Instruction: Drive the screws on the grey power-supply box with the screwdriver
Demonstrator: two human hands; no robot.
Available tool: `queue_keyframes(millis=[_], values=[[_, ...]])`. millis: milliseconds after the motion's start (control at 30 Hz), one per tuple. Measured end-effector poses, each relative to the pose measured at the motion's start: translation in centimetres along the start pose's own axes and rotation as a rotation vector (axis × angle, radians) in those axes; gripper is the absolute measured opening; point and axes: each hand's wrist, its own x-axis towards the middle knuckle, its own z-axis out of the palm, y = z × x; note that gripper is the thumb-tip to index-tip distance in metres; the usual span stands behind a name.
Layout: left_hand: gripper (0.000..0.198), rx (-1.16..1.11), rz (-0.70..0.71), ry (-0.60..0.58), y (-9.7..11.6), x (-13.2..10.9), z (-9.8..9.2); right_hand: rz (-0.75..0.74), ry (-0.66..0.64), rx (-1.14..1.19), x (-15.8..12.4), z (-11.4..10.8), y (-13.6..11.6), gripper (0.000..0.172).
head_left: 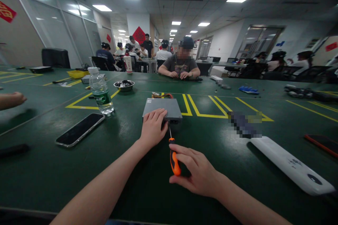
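Observation:
A flat grey metal box (165,107) with coloured wires at its far end lies on the green table (126,168). My left hand (153,128) rests on the box's near left corner, fingers pressed down on its top. My right hand (196,172) is closed round the orange and black handle of a screwdriver (173,156). The thin shaft points away from me and its tip reaches the near face of the box.
A phone (80,129) and a water bottle (100,91) lie to the left, with a small metal bowl (124,85) behind. A long white device (290,163) lies at right. Another person's hand (12,99) enters at far left. A person sits opposite.

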Motion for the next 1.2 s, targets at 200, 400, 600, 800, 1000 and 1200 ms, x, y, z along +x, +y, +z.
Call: queue_keyframes(millis=[200,400,600,800,1000,1200], values=[[0.037,-0.009,-0.003,-0.004,0.0,0.0,0.0,-0.050,-0.104,-0.092,0.6,-0.2,-0.3,0.030],[0.036,0.001,0.002,0.003,0.0,0.0,0.0,0.009,0.065,0.028,0.0,0.1,0.4,0.024],[0.036,0.003,-0.007,0.008,0.0,0.0,0.2,-0.061,0.058,-0.076,0.0,1.1,0.0,0.021],[0.037,-0.001,-0.009,0.015,-0.1,0.0,0.3,-0.114,0.070,-0.124,0.0,1.2,0.1,0.022],[0.036,0.002,-0.002,0.006,-0.1,0.0,0.2,-0.129,0.102,-0.048,-1.4,-1.1,1.0,0.035],[0.036,0.006,0.003,0.009,-0.1,-0.1,0.1,-0.077,0.133,-0.064,-2.4,-1.8,2.0,0.036]])
